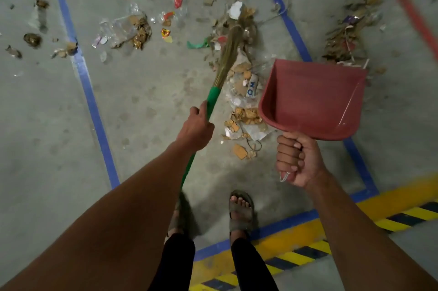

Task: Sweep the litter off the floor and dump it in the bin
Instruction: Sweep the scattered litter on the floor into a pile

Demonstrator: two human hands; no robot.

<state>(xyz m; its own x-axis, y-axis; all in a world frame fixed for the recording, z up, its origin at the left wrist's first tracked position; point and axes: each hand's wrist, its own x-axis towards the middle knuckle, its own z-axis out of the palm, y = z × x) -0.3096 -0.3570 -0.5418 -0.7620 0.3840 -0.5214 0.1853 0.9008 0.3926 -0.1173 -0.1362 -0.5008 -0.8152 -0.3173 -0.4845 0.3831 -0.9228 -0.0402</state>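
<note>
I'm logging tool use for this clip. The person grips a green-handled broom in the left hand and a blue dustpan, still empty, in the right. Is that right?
Not quite: the dustpan is red, not blue, as the head view shows. The rest holds: the left hand grips the green-handled broom, the right hand holds the empty dustpan by its handle.

The dustpan handle (290, 135) is almost wholly hidden inside the right hand (297, 160). The lower broom handle (213, 98) is covered by the left hand (195, 130) and forearm. The left foot (179, 215) is partly hidden behind that forearm. Litter (343, 37) toward 1 o'clock is blurred beyond identification, and the scraps toward 12 o'clock are cut off by the top edge. The red line (407, 4) is smeared.
</note>
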